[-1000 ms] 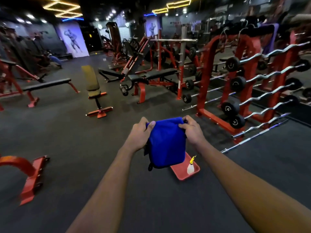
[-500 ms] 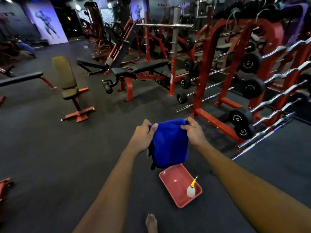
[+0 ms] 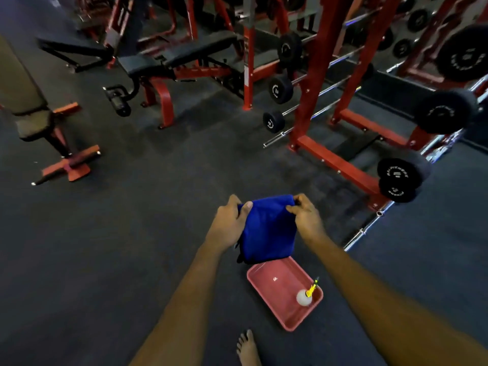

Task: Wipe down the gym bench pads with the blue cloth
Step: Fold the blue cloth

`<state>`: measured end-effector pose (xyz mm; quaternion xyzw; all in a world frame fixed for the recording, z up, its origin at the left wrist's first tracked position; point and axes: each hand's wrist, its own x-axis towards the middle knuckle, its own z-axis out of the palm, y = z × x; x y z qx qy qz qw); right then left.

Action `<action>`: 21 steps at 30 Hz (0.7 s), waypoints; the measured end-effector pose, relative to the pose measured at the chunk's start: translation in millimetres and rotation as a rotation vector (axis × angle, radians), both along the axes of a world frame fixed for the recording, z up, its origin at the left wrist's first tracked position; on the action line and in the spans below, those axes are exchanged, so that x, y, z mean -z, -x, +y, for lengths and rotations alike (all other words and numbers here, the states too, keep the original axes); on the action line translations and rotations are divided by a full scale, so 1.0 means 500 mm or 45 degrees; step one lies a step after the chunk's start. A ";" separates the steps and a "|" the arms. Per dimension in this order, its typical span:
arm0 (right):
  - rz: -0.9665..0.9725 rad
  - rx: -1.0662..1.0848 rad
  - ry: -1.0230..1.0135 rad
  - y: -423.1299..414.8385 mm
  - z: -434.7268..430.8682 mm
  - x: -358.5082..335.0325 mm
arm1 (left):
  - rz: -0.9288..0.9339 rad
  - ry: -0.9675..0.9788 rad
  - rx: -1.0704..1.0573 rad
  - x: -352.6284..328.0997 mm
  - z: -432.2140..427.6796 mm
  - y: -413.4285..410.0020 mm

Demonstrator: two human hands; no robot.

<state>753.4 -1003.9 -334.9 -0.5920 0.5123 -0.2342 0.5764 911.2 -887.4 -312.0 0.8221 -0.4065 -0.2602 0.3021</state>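
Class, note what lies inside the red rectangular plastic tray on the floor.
A white spray bottle with a yellow nozzle stands in the right corner of the red tray. The blue cloth, gripped by the left hand and right hand, hides part of its far edge.

left hand (image 3: 228, 224) and right hand (image 3: 306, 219) bare, forearms (image 3: 184, 299) bare too — one bare foot (image 3: 248, 348)

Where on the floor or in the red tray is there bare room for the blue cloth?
Most of the red tray is bare; the spray bottle stands in its right corner. Floor is free left of the tray. Barbell rack crowds the right.
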 end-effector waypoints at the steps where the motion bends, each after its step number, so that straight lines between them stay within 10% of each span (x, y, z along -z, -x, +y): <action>1: 0.005 0.003 -0.015 -0.006 -0.014 0.014 | 0.003 -0.012 0.003 0.015 -0.015 -0.007; 11: 0.213 -0.021 -0.263 -0.016 -0.108 0.283 | 0.165 -0.253 -0.057 0.288 -0.112 0.001; 21: 0.599 0.011 -0.208 0.011 -0.083 0.814 | 0.313 -0.487 -0.073 0.840 -0.104 0.067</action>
